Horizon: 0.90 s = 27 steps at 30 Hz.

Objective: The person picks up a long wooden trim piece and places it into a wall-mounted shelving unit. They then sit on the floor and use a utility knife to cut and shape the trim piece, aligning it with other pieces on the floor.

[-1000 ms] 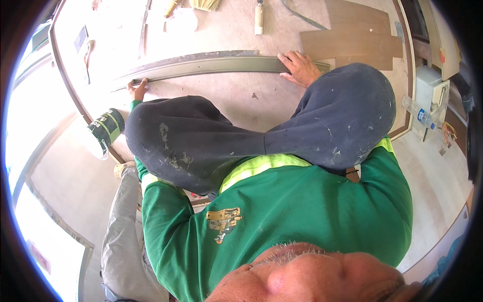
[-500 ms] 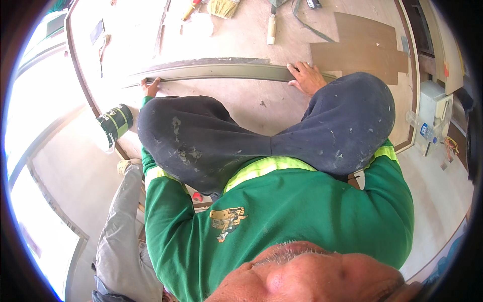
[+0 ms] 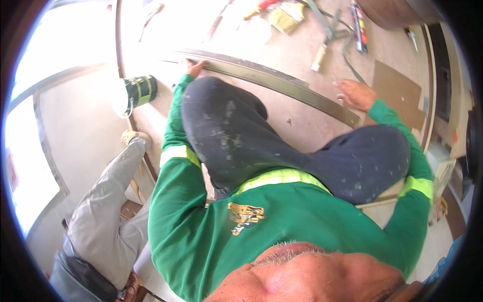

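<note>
A long grey-olive metal profile [image 3: 282, 91] lies slantwise on the pale board in front of my crossed legs. Along its far edge runs a thinner, darker strip [image 3: 256, 68]. My left hand [image 3: 194, 67] is closed around the profile near its left end, partly hidden by my knee. Off the profile, my right hand [image 3: 357, 94] hovers near its right end, fingers loosely bent and apart. Nothing clear shows in that hand. Brown sheet pieces [image 3: 397, 85] lie just beyond it.
Farther out lie a wide brush [image 3: 287, 19], a wooden-handled tool [image 3: 319, 58], a dark strap [image 3: 347, 55] and a colourful tube [image 3: 359, 29]. A dark green bucket [image 3: 142, 90] stands left. Behind it is another person's grey-trousered leg [image 3: 108, 194].
My right hand has lifted off the profile and moved right. My view has turned, so the profile now slants down to the right. The tube has come into sight.
</note>
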Tool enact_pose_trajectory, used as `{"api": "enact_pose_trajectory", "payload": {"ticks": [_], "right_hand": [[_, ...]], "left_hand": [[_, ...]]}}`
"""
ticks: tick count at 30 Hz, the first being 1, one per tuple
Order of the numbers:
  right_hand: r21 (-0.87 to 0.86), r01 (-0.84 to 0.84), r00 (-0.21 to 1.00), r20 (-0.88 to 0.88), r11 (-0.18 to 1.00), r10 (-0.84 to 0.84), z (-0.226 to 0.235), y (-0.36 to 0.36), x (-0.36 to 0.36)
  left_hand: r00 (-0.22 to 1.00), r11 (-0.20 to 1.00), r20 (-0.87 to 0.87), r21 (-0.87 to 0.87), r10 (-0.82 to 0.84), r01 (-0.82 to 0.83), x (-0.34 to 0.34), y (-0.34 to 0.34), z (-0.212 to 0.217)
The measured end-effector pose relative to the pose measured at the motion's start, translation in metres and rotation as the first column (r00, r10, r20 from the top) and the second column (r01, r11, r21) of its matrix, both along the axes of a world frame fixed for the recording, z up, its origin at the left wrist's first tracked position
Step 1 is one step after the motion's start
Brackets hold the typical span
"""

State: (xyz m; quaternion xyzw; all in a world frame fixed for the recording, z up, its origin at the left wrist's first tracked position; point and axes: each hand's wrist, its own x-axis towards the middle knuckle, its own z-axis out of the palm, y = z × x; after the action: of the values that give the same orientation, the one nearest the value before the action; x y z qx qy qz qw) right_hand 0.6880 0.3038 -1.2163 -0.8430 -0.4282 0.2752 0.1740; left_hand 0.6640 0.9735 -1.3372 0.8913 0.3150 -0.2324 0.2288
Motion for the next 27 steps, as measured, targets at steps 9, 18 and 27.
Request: {"api": "enact_pose_trajectory", "payload": {"ticks": [9, 18, 27], "right_hand": [[0.023, -0.298, 0.954, 0.012, 0.954, 0.298, 0.002, 0.171, 0.024], [0.155, 0.172, 0.959, 0.2, 0.973, -0.201, -0.057, 0.347, -0.01], [-0.008, 0.209, 0.964, 0.173, 0.978, -0.204, -0.073, 0.367, -0.005]], "left_hand": [[0.996, 0.981, 0.069, 0.182, 0.06, -0.071, -0.009, -0.026, 0.003], [0.937, 0.955, 0.249, 0.1, 0.246, -0.278, -0.032, -0.048, 0.03], [0.923, 0.973, 0.356, 0.116, 0.146, -0.199, -0.047, -0.053, 0.022]]}}
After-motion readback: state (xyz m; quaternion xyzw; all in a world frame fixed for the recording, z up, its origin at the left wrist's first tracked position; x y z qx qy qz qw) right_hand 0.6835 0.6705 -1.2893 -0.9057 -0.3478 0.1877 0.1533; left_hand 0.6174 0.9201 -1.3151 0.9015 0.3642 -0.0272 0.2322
